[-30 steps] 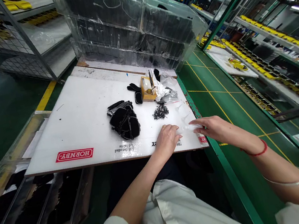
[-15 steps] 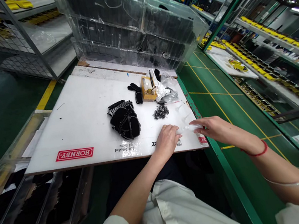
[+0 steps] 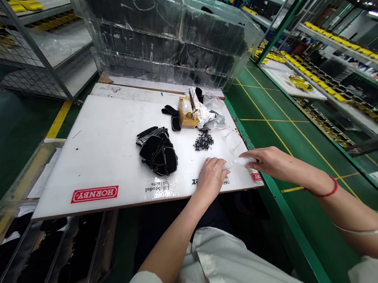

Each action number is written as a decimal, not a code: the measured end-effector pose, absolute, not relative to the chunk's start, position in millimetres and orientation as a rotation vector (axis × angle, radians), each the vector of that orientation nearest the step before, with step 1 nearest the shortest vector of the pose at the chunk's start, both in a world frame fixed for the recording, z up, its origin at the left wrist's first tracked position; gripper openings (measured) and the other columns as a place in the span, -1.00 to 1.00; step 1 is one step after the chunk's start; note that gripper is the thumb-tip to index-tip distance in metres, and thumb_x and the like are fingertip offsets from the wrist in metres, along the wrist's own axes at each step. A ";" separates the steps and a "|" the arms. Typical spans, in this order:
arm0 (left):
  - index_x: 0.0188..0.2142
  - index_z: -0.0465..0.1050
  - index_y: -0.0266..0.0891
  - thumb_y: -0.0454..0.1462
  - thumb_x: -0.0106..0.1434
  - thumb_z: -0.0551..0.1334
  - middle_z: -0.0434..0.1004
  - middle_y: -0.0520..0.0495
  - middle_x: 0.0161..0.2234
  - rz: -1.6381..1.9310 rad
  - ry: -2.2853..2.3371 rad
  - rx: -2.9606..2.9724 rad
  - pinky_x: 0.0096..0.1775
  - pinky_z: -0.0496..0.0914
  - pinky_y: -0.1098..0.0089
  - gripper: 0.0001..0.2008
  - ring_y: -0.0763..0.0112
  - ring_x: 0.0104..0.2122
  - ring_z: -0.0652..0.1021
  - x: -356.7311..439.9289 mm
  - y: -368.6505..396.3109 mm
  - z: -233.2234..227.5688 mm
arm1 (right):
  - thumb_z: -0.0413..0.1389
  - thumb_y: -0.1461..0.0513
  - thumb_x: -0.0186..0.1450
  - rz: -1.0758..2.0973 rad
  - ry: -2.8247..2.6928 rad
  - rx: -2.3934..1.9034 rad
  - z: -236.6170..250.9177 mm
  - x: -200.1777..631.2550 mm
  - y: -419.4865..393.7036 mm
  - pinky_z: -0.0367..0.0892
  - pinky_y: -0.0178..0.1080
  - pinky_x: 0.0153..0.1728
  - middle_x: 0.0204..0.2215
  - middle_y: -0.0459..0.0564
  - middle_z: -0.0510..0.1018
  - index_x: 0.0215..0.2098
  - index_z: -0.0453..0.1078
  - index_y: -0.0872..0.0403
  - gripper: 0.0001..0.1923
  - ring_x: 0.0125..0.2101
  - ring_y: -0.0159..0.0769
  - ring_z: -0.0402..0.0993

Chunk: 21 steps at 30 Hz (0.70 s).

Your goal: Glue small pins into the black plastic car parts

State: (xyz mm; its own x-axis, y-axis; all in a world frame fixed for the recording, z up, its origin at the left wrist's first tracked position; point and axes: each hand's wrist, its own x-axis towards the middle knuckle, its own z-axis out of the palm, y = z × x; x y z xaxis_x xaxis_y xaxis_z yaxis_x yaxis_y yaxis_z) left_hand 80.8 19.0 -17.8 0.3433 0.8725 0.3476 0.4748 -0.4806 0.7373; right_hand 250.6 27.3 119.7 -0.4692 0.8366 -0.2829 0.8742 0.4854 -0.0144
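My left hand [image 3: 211, 175] is at the front right of the white board [image 3: 103, 146], fingers curled and closed on one end of a small translucent white plastic piece [image 3: 235, 162]. The fingertips of my right hand [image 3: 270, 160] pinch the other end. The piece blends into the board, and its exact kind cannot be made out. Just beyond it lie thin clear plastic bits [image 3: 235, 147]. A heap of tiny black parts [image 3: 203, 140] is behind my left hand. Farther left sits a pile of black, rounded flat parts [image 3: 157, 152].
A small wooden box [image 3: 188, 118] with tools stands beside crumpled plastic bags [image 3: 211, 111]. Stacked clear bins [image 3: 171, 33] rise behind the board. A tray of black parts [image 3: 46, 262] is at lower left. Racks with yellow model cars [image 3: 344, 72] stand right.
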 end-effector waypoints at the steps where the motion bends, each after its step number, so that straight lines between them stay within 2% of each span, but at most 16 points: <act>1: -0.17 0.38 -0.27 -0.25 0.23 0.21 0.47 -0.11 -0.27 1.008 1.175 2.093 -0.09 0.35 0.26 -0.81 0.24 -0.21 0.42 80.7 18.9 -17.7 | -0.02 0.25 0.32 -0.227 2.490 1.468 120.0 250.0 27.5 0.38 -0.26 -0.30 -0.22 0.08 0.58 -0.02 0.38 0.17 -0.70 -0.26 -0.18 0.53; 21: -0.16 0.40 -0.31 -0.26 0.22 0.23 0.47 -0.12 -0.27 1.013 1.176 2.093 -0.07 0.35 0.28 -0.79 0.24 -0.21 0.42 81.0 19.3 -17.7 | 0.03 0.27 0.31 -0.178 2.511 1.447 116.1 254.3 29.5 0.39 -0.28 -0.33 -0.21 0.07 0.59 -0.04 0.40 0.15 -0.72 -0.27 -0.19 0.54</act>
